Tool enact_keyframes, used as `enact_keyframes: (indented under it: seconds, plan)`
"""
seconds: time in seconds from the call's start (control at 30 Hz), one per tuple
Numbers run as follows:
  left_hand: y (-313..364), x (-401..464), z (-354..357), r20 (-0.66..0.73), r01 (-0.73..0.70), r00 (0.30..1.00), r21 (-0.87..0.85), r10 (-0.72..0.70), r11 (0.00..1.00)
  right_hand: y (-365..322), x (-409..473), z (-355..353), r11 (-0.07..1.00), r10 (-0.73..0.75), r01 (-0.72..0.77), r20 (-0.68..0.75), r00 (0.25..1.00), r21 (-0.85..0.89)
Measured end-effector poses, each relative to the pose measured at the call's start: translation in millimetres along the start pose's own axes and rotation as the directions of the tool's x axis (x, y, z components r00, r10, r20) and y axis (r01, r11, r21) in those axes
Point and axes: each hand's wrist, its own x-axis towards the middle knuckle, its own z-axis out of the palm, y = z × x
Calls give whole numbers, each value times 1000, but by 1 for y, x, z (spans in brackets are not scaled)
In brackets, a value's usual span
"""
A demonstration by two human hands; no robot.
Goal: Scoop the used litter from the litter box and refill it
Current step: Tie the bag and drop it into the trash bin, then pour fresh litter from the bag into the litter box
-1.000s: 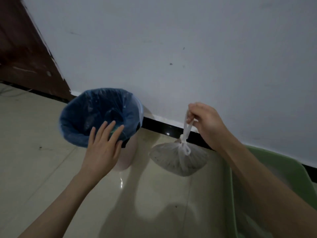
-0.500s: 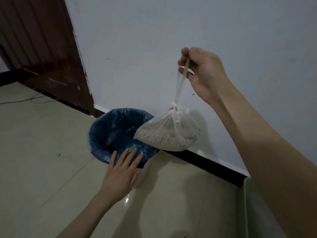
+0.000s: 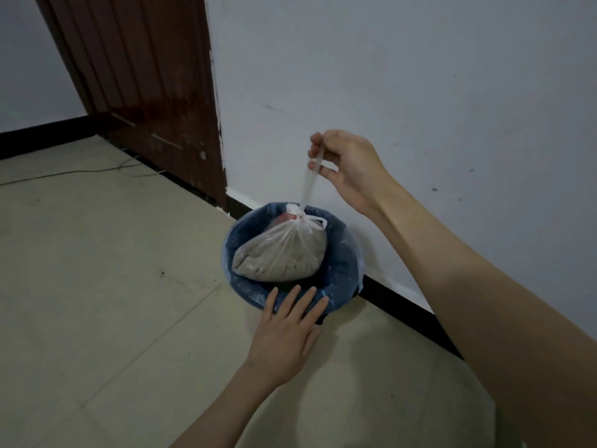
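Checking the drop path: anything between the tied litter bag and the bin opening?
Nothing visible. The tied litter bag hangs from the right hand over the bin mouth; the left hand rests on the near rim, outside the opening.

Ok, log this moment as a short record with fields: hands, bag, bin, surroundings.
right hand: right hand pinches the handle of the tied bag of used litter
bag: hangs over the bin's opening, knotted at the top
left hand: left hand has straight fingers on the near rim of the bin
bin: waste bin with blue liner, on the tiled floor by the white wall
surroundings: brown door to the left
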Motion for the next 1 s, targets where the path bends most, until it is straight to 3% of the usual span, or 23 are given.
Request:
enact_keyframes:
  seconds: [0.13, 0.53, 0.63, 0.77, 0.87, 0.9, 1.0]
  plan:
    - [-2, -6, 4, -15, -15, 1000, 1, 15, 1000, 32, 9, -4, 992, 121, -123, -76, 990, -20]
    - [-3, 0, 2, -9, -10, 1000, 17, 10, 1000, 128, -6, -38, 837, 468, -456, -37, 883, -303]
    - [-3, 0, 1, 3, -13, 1000, 46, 13, 999, 136, -10, -53, 824, 500, -494, -52, 864, -276]
    - [-2, 0, -5, 123, 18, 992, 73, -27, 997, 118, -19, -70, 782, 471, -466, -98, 877, -414]
    - [-1, 7, -23, 311, 26, 949, 70, -46, 997, 84, -39, -88, 699, 331, -300, -78, 940, -649]
    - [-1, 10, -30, 379, 21, 924, 60, -42, 998, 72, -50, -97, 629, 297, -223, -36, 954, -745]
    - [11, 22, -72, 629, 137, 766, 47, -136, 990, 35, -88, -129, 457, 300, -87, 61, 952, -885]
